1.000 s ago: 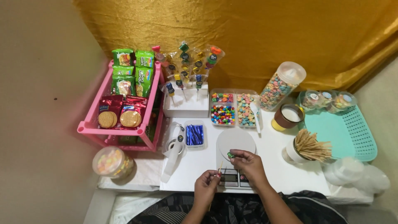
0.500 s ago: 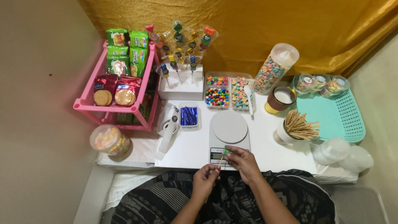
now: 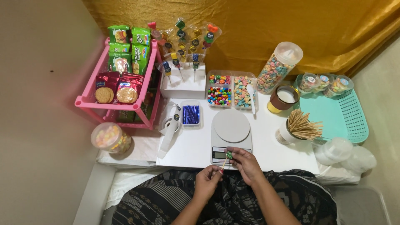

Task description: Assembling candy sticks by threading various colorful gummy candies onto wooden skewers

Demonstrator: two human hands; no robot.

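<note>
left hand (image 3: 207,178): fingers pinched, forearm angled up-right | right hand (image 3: 246,163): fingertips pinched, forearm angled up-left

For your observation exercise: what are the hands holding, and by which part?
A thin wooden skewer: left hand pinches its lower end, right hand the green candy on top.

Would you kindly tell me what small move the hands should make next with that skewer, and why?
Probably push the green candy further down the skewer. The left hand pinches the skewer's lower end while the right hand holds the candy near its tip, above the scale. With only one piece on the stick, seating it would likely leave room for more.
</note>
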